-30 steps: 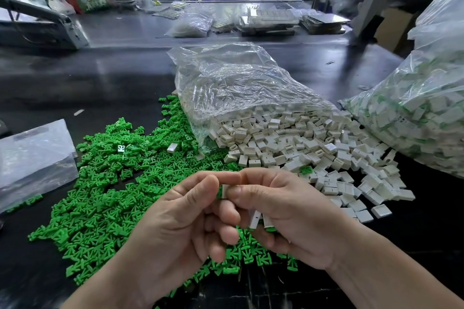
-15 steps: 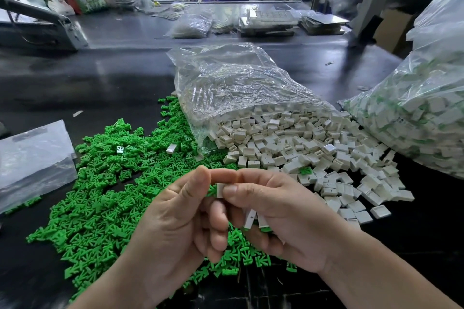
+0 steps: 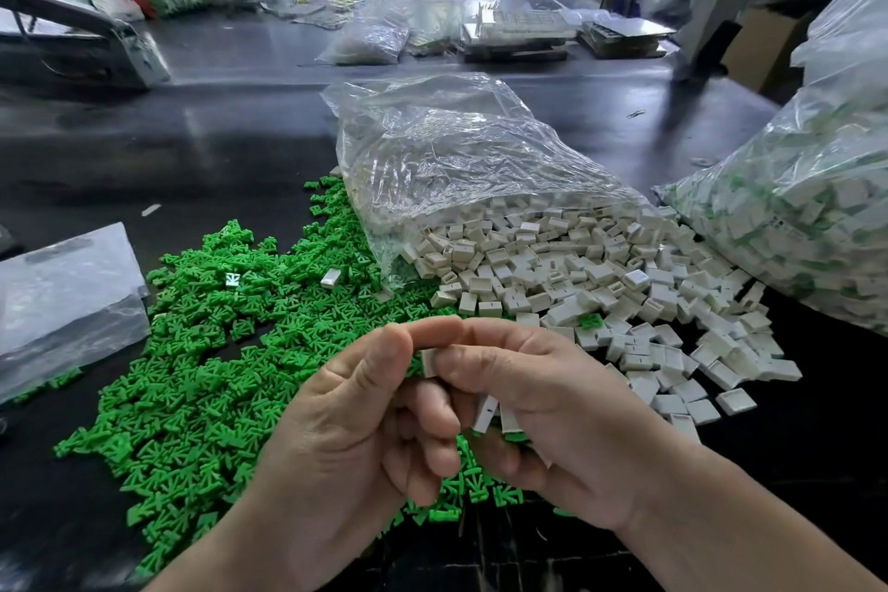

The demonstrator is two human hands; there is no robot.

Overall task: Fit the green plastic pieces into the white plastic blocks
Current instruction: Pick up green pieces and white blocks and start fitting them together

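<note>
two hands meet low over the counter [image 3: 202, 144] and pinch one small white block [image 3: 429, 362] between them. the left hand [image 3: 346, 437] has thumb and forefinger closed on one side of it, the right hand [image 3: 552, 423] pinches the other side, and the right hand's lower fingers [image 3: 509, 459] are curled round two spare blocks [image 3: 485, 413] tucked against the palm. whether a green piece already sits in the pinched block i cannot tell, since the fingertips hide its opening. the loose green pieces [image 3: 192, 375] lie heaped on the counter under and left of the hands, and the white pile [image 3: 576, 284] spills from a clear bag [image 3: 456, 159] just beyond. both parts look like hard moulded plastic, very light and stiff, so weight is no concern, but their smallness and smooth faces are. the block is probably best held by its two flat sides with the open end left free, and a green piece by its broad end so the narrow end leads in. a skewed push would likely jam it or flick it away, and the thin ribs might snap if forced. a part this light may jump from the fingers if pinched at a corner.
</note>
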